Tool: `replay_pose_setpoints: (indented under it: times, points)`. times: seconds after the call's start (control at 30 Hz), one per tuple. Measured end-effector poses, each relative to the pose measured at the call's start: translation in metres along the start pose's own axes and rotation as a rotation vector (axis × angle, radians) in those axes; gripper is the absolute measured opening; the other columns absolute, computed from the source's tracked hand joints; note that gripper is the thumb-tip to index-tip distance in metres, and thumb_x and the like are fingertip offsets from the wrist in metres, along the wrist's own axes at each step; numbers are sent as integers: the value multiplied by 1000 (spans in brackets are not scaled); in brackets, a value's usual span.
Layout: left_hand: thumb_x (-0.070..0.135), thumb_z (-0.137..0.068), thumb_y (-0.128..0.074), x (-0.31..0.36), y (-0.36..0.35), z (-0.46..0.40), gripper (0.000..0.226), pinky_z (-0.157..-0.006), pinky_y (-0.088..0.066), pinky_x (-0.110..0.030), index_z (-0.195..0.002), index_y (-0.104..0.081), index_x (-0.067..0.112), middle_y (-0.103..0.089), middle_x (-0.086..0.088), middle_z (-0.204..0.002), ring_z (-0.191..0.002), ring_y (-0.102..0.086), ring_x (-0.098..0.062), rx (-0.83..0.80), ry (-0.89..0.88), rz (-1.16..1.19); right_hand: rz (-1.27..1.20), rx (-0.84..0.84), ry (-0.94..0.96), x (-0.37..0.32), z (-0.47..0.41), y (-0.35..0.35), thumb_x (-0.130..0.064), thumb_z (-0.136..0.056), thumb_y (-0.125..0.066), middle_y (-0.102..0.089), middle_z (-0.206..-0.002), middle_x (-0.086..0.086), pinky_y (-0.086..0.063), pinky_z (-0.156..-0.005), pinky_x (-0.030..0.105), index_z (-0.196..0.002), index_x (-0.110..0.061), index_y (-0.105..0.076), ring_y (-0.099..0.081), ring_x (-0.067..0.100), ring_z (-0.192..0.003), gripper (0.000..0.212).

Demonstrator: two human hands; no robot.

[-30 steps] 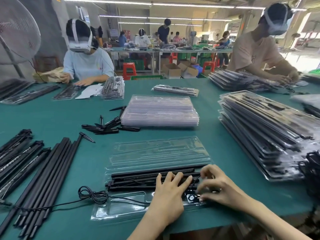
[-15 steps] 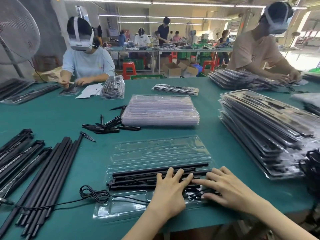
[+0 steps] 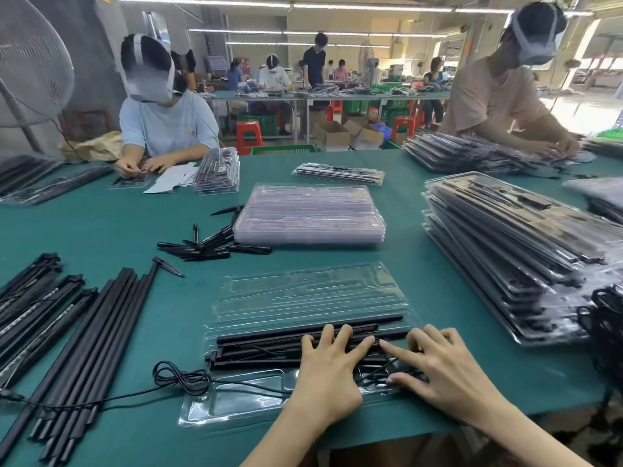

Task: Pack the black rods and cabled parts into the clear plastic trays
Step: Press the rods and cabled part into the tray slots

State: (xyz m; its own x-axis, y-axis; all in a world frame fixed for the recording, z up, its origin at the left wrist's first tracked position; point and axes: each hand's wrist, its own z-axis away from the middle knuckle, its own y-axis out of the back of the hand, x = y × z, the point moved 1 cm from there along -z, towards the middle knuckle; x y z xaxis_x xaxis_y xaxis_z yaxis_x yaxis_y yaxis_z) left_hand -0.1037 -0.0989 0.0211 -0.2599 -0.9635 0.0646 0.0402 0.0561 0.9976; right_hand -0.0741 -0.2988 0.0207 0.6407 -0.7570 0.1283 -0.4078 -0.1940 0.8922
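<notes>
Clear plastic tray (image 3: pixel 236 404), open, on green table (image 3: pixel 101 230); long axis runs left to right across the person.

Black rods (image 3: pixel 269 335), several, seated in the tray's middle channels, parallel to the tray's long axis. Their right portions pass under both hands; their left ends lie well to the left of the left hand.

Left hand (image 3: pixel 328 372): flat, fingers straight and spread, pressing down on the rods near mid-length. Not curled round anything.

Right hand (image 3: pixel 438 369): just right of the left hand, fingers extended and slightly apart, index tip touching the rods close to the left hand's fingertips, thumb lying on dark cable strands at the tray's right end. No closed pinch can be made out.

Black cable (image 3: pixel 182 379): loose coil just outside the tray's left edge, well left of the left hand; one run crosses the tray's near pocket toward the hands, another trails off to the left over the table.

Judgement: the rods look seated; the cable coil is the part not yet in the tray. It lies leftward from both hands, along the rods' own axis, so the left hand is the nearer one to gather it into the near pocket.

Loose rod bundle (image 3: pixel 84 348): further left of the coil, lying diagonally.

Empty tray stack (image 3: pixel 310 214): beyond the hands.

Filled tray stack (image 3: pixel 505 251): right of the right hand.
</notes>
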Motion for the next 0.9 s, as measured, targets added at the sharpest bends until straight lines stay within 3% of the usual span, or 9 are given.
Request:
replay_pose_setpoints:
  times: [0.13, 0.27, 0.33, 0.43, 0.57, 0.67, 0.73, 0.8, 0.9]
  points:
    - [25, -84, -39, 2, -1, 1, 76, -107, -15, -52, -151, -5, 36, -16, -1, -151, -135, -14, -27, -9, -24, -20, 112, 59, -17, -7, 4, -4, -58, -90, -39, -62, -85, -1, -40, -73, 40, -112, -29, -71, -57, 20, -78, 49]
    - [22, -85, -38, -2, -4, 2, 75, -112, -2, -52, -153, -4, 26, -15, 6, -154, -140, -11, -19, 5, -105, -2, 171, -21, -85, -16, 7, -6, -50, -99, -16, -66, -93, 4, -37, -77, 46, -109, -23, -72, -63, 25, -80, 62]
    - [20, -85, -37, -1, -6, 1, 75, -113, 5, -51, -153, -4, 24, -13, 8, -156, -141, -8, -14, 5, -122, 15, 184, -89, -145, -16, 3, 0, -55, -96, -23, -67, -93, 4, -40, -75, 48, -101, -21, -73, -63, 25, -81, 61]
    - [17, -83, -38, -3, -7, -1, 77, -114, 5, -45, -153, -9, 28, -17, 12, -155, -139, -12, -10, 3, -115, 109, 174, -193, -207, -12, -2, 8, -63, -82, -36, -68, -102, 5, -47, -70, 50, -91, -24, -73, -64, 25, -83, 55]
    - [11, -90, -35, -11, -5, -5, 66, -112, 1, -31, -149, -23, 38, -30, 21, -147, -133, -19, -4, 6, -73, 341, 154, -227, -214, -13, 4, 8, -61, -91, -25, -66, -108, 4, -39, -79, 46, -96, -23, -74, -55, 23, -94, 62]
    - [31, -101, -23, -1, -5, -7, 47, -108, -2, -32, -146, -28, 44, -37, 21, -137, -125, -26, -7, 43, -10, 379, 120, -233, -208, -16, 6, 8, -55, -98, -9, -67, -105, 4, -32, -78, 43, -97, -17, -75, -45, 22, -96, 76]
    - [45, -102, -16, 10, -8, -8, 45, -106, -3, -38, -145, -27, 47, -37, 18, -134, -121, -26, -11, 53, 33, 318, 70, -337, -265, -18, 3, 11, -57, -96, -12, -66, -108, 3, -38, -80, 44, -104, -18, -74, -43, 20, -100, 73]
    - [50, -100, -18, 16, -12, -10, 45, -108, -6, -44, -145, -25, 47, -36, 13, -135, -124, -26, -15, 75, 60, 242, 35, -452, -322, -17, -1, 8, -58, -89, -7, -51, -134, 4, -38, -93, 48, -131, -21, -58, -35, 18, -121, 76]
    - [54, -97, -27, 16, -16, -10, 47, -110, -5, -45, -144, -24, 49, -34, 10, -138, -129, -26, -15, 112, 86, 204, -81, -561, -296, -10, 3, -10, -56, -94, 3, 14, -159, -8, 5, -112, 49, -153, -26, 0, 13, 8, -145, 66]
